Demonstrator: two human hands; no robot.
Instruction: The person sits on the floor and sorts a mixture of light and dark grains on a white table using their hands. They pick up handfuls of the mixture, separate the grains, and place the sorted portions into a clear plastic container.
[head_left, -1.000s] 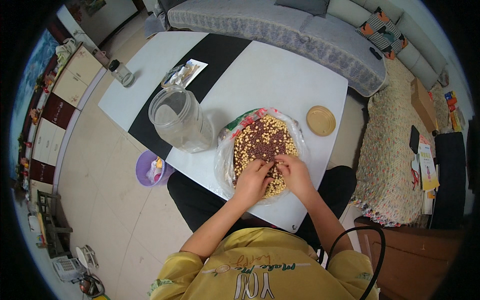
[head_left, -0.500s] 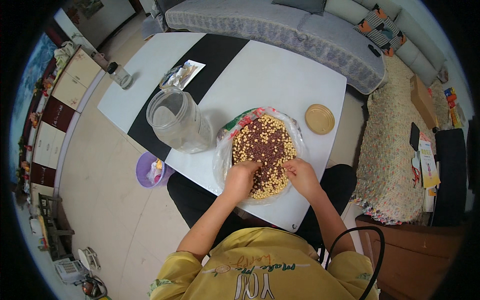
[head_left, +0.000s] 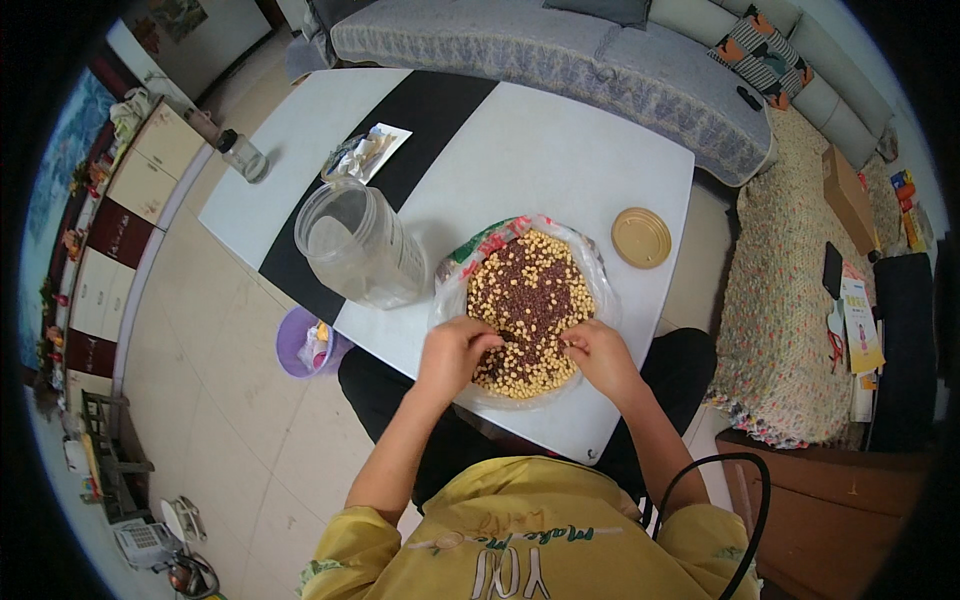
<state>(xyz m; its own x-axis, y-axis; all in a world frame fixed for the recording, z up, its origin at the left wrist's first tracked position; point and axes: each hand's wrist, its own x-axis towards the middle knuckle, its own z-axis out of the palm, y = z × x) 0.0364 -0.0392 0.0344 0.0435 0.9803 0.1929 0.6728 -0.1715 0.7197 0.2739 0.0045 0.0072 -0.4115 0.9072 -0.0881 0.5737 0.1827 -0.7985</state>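
A clear plastic bag (head_left: pixel 604 288) with red and green print lies spread open on the table, full of mixed yellow soybeans and small dark red beans (head_left: pixel 535 295). My left hand (head_left: pixel 450 352) is over the bag's near left edge, thumb and fingers pinched together at the beans. Opposite it, at the near right side, my right hand (head_left: pixel 602 357) also has its fingertips pinched just over the beans. Anything between the fingertips of either hand is too small to make out. Left of the bag stands a large clear plastic jar (head_left: pixel 375 262) without a lid.
A gold round lid (head_left: pixel 641 238) lies on the white table (head_left: pixel 560 140) right of the bag. Farther left are a foil packet (head_left: pixel 375 150) and a glass bottle with a dark cap (head_left: pixel 243 157). A purple bin (head_left: pixel 297 345) stands on the floor beside the table.
My left hand has moved left and slightly nearer, from over the beans toward the bag's edge. My right hand has stayed nearly in place, fingertips still together.
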